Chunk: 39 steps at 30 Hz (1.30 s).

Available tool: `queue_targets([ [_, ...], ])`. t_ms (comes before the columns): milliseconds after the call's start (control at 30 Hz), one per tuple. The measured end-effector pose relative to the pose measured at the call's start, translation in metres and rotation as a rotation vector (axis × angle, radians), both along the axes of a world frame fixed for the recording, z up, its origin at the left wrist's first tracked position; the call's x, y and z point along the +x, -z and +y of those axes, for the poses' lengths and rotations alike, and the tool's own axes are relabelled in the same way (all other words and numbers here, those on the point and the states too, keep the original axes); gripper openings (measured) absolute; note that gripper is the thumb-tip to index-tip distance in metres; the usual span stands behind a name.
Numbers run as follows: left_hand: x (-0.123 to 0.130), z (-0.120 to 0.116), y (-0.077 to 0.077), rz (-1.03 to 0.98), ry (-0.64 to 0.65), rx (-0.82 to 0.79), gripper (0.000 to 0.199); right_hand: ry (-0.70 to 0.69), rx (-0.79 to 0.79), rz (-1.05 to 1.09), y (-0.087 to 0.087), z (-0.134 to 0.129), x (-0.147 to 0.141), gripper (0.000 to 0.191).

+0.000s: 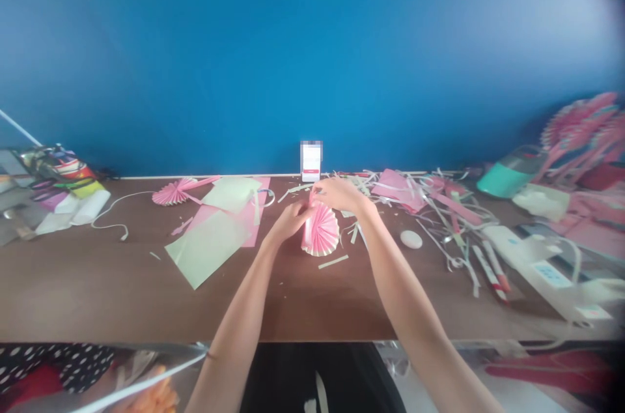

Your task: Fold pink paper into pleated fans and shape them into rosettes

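Observation:
A pink pleated paper fan with a pale edge stands on the brown table in front of me. My left hand is closed on its left side, near the upper fold. From above, my right hand reaches over the fan's top, its fingers pressed together on the pink paper beside my left fingertips. The fingertips are partly hidden and slightly blurred. Just behind the hands a phone stands upright against the blue wall. A pale paper strip lies below the fan.
Left of the hands lie a second pink fan and pale green sheets over pink paper. On the right are paper scraps, a white oval object, markers, a power strip and a teal container.

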<state>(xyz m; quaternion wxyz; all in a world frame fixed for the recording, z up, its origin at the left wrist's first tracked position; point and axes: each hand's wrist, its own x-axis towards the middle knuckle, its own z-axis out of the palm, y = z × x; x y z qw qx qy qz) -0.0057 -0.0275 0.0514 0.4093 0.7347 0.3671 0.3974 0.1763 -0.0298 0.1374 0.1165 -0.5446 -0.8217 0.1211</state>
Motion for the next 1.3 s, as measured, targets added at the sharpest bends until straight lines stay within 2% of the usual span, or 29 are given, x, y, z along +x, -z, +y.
queue_targets([
  [167,-0.003,0.001,0.002,-0.025,-0.025,0.048,0.028,-0.012,-0.089,0.048,0.0,-0.001,0.003,0.034],
  [233,-0.005,0.002,0.005,-0.017,-0.005,0.06,0.03,-0.015,-0.135,0.047,-0.001,-0.001,0.004,0.031],
  [433,-0.003,-0.001,0.011,-0.087,-0.029,0.015,0.021,-0.066,-0.02,0.032,-0.002,-0.003,-0.003,0.021],
  [567,0.002,-0.002,0.01,-0.123,-0.103,0.021,0.023,-0.083,-0.025,0.009,-0.002,-0.004,-0.008,0.023],
  [833,0.004,-0.003,0.011,-0.149,-0.137,0.058,0.022,-0.099,-0.017,0.006,0.004,0.002,-0.009,0.03],
  [1100,0.004,-0.005,0.015,-0.122,-0.151,0.082,0.025,-0.091,-0.019,-0.02,0.001,-0.001,-0.008,0.021],
  [1300,0.005,-0.008,0.014,-0.106,-0.156,0.077,0.025,-0.112,-0.009,-0.005,0.002,-0.001,-0.009,0.022],
])
